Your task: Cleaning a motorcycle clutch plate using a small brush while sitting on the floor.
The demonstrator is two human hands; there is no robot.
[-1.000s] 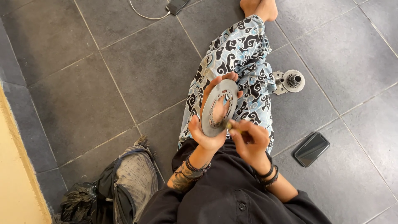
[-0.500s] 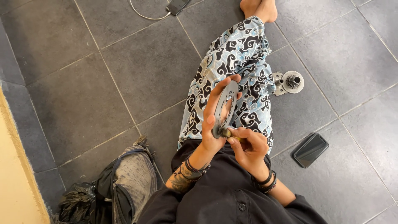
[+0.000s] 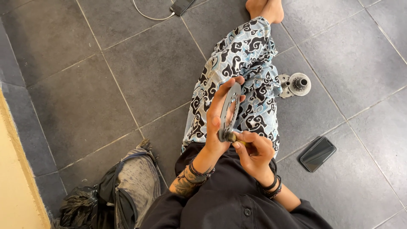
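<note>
My left hand (image 3: 217,121) grips a flat round metal disc with cut-outs (image 3: 229,108), now turned almost edge-on above my patterned trouser leg (image 3: 246,68). Just right of the disc's lower rim, my right hand (image 3: 253,153) pinches a small brass-coloured tool (image 3: 232,137) whose tip touches the disc. Both wrists carry dark bracelets. I sit on the grey tiled floor (image 3: 127,72) with one leg stretched out.
A metal hub part (image 3: 295,85) lies on the floor right of my leg. A dark phone (image 3: 317,153) lies lower right. Another phone on a white cable (image 3: 182,6) sits at the top. A grey and black bag (image 3: 123,191) lies at lower left by a yellow wall edge (image 3: 17,169).
My left hand has turned the disc from facing me to nearly edge-on. My right hand has stayed at the disc's lower rim with the small tool.
</note>
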